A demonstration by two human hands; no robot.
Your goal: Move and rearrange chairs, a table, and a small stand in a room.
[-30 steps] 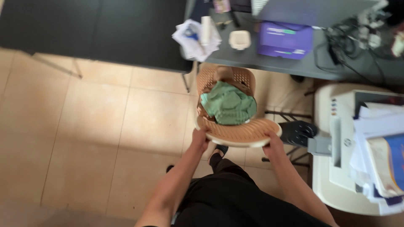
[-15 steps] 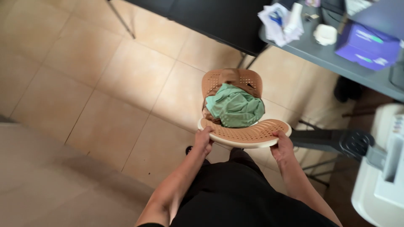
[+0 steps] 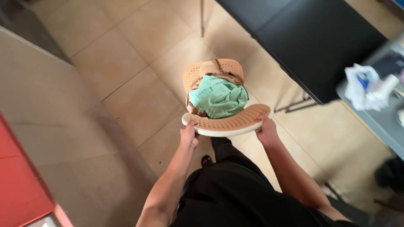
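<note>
Tan perforated plastic chair (image 3: 223, 113) sits at frame centre, seen from above; both hands clamp the curved top edge of its backrest, one at each end, apparently to carry or steer it evenly. Left hand (image 3: 189, 133) and right hand (image 3: 265, 129) have fingers curled tight around the rim. Crumpled green cloth (image 3: 219, 97) lies piled on the seat. Black table (image 3: 303, 38) fills upper right; white crumpled papers (image 3: 366, 86) rest on a grey desk (image 3: 381, 122) at right edge.
</note>
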